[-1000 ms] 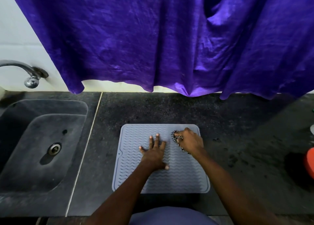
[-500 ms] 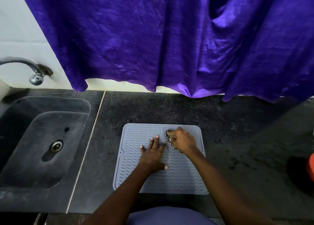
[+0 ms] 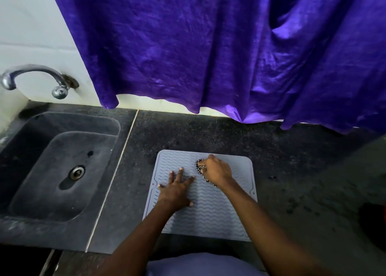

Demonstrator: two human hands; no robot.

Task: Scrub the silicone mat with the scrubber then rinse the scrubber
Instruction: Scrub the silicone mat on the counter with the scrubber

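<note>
Furthest left, a curved metal tap [image 3: 37, 75] comes out of the pale wall, its spout over the far left corner of a dark sink [image 3: 60, 165] sunk into the worktop [image 3: 188, 129]. A round metal drain [image 3: 77, 171] sits in the sink floor. A thin pale seam runs down the dark speckled worktop just right of the sink.

Right of that seam, near the front edge, the grey silicone mat [image 3: 208, 215] lies flat on the worktop, its surface ribbed with wavy lines. The left hand [image 3: 176, 189] rests palm down on the left half of the mat, fingers spread flat and pointing away, thumb out to the right. Just beside it, the right hand [image 3: 217, 170] is on the far middle part of the mat, its fingers curled down over the scrubber [image 3: 201, 167], a dark, speckled wad pressed against the mat; only its left edge and a bit under the wrist show, the rest hidden beneath the hand.

Across the far side, a purple curtain [image 3: 208, 46] hangs over the wall, its hem just above the back of the worktop. Dark specks dot the worktop right of the mat.
</note>
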